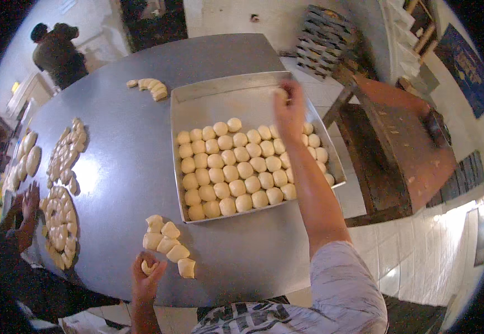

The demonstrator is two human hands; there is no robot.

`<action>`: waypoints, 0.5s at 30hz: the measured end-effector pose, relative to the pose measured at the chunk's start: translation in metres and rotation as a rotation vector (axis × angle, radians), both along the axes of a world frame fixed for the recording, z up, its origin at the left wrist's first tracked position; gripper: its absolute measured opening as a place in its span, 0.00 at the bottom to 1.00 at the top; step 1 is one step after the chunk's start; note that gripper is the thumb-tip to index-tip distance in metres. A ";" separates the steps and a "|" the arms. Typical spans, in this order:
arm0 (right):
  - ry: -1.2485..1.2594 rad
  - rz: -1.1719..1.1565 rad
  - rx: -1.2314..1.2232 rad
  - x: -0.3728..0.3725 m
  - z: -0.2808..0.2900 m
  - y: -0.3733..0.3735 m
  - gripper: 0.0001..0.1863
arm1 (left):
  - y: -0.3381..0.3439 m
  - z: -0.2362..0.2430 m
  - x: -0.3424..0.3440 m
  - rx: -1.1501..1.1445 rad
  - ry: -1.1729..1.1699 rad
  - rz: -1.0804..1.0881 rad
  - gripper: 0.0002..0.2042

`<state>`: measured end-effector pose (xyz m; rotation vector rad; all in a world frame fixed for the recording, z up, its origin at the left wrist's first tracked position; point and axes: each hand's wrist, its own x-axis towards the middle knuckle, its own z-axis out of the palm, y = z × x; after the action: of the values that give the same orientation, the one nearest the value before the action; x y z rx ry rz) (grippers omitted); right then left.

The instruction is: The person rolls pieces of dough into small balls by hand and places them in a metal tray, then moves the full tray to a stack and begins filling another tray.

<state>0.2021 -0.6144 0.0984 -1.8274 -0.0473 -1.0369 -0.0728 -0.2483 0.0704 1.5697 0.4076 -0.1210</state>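
Note:
My left hand (pixel 146 281) is curled round a piece of dough (pixel 149 268) at the near edge of the table. Just beyond it lies a small cluster of cut dough pieces (pixel 166 245). My right arm reaches over a large metal tray (pixel 219 103), where rows of round dough balls (pixel 244 169) fill the near part. Over the bare far right part of the tray, my right hand (pixel 291 114) is closed on a pale dough ball (pixel 280 96), partly hidden by the fingers. My forearm covers some balls in the right-hand rows.
The tray stands on a grey metal table (pixel 120 161). More cut dough (pixel 61 222) lies in piles at the left, near a co-worker's hand (pixel 30 201). A short dough row (pixel 154 87) sits far back. A wooden bench (pixel 389 145) stands at right; another person (pixel 59 55) is far left.

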 end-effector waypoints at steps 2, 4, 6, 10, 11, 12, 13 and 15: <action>0.509 0.144 -0.539 0.040 -0.060 -0.003 0.18 | 0.000 0.011 -0.023 0.060 0.021 0.134 0.12; 0.683 0.302 -0.635 0.071 -0.070 0.006 0.18 | 0.005 0.012 -0.045 0.097 0.023 0.229 0.12; 0.742 0.276 -0.424 0.082 -0.068 0.025 0.18 | 0.018 0.010 -0.067 0.122 0.051 0.257 0.11; 0.883 0.326 -0.607 0.098 -0.088 0.046 0.19 | 0.002 -0.007 -0.082 0.042 0.079 0.429 0.08; 0.976 0.320 -0.523 0.116 -0.111 0.026 0.19 | 0.004 -0.012 -0.072 0.123 0.124 0.261 0.08; 1.025 0.356 -0.498 0.117 -0.114 0.031 0.20 | 0.010 -0.013 -0.070 0.223 0.178 0.128 0.09; 1.075 0.401 -0.474 0.108 -0.105 0.047 0.20 | 0.004 -0.001 -0.065 0.342 0.183 0.078 0.10; 0.974 0.424 -0.556 0.076 -0.067 0.063 0.20 | -0.002 0.011 -0.062 0.477 0.136 -0.022 0.12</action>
<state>0.2782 -0.5517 0.0309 -2.5010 -0.1346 0.2554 -0.1347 -0.2503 0.0811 2.0431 0.5545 -0.1558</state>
